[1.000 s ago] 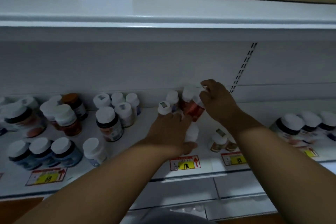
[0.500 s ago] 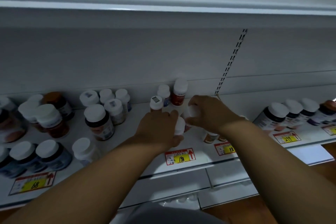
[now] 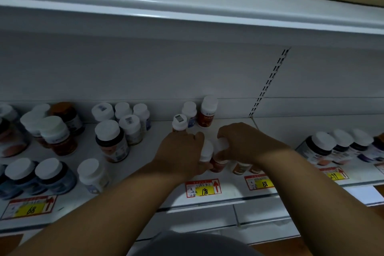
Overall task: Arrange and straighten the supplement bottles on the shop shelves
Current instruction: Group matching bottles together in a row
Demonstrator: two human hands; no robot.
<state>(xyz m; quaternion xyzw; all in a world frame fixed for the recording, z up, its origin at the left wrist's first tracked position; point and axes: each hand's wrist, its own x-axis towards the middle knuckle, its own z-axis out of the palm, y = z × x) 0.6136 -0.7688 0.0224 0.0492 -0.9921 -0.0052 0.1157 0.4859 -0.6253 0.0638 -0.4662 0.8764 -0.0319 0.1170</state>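
Mid-frame on the shelf point(image 3: 145, 172), left hand point(image 3: 180, 151) grips a white bottle point(image 3: 206, 151), right hand point(image 3: 245, 143) a red bottle point(image 3: 217, 164); likely setting them side by side, next squaring labels forward

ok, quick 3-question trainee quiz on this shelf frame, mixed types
1. True or false: the left hand holds a white-capped bottle.
2. Which price tag lies nearest the hands? A) 68 B) 198 C) 299
3. Fill in: the red bottle by the back wall stands ____.

Key: 1 true; 2 B; 3 upright
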